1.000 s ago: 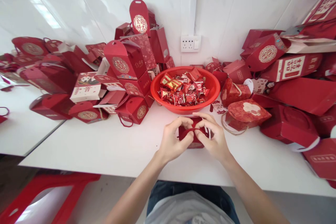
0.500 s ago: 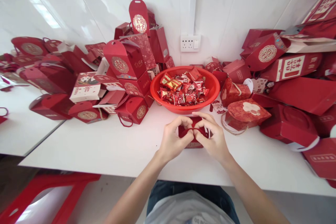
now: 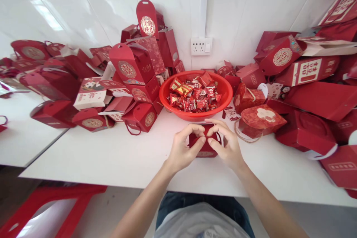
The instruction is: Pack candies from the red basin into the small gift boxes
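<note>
Small red gift box [image 3: 205, 148] at lower centre on the white counter [image 3: 111, 156], left hand [image 3: 182, 150] and right hand [image 3: 227, 147] pinching its top from either side, thumbs meeting over it, red basin [image 3: 167, 93] of wrapped candies [image 3: 195, 95] just behind, red boxes [image 3: 134, 67] heaped left and right.

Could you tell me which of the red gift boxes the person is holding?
The small red box in front of the candy basin, pinched between left hand and right hand; the other boxes lie untouched.
</note>
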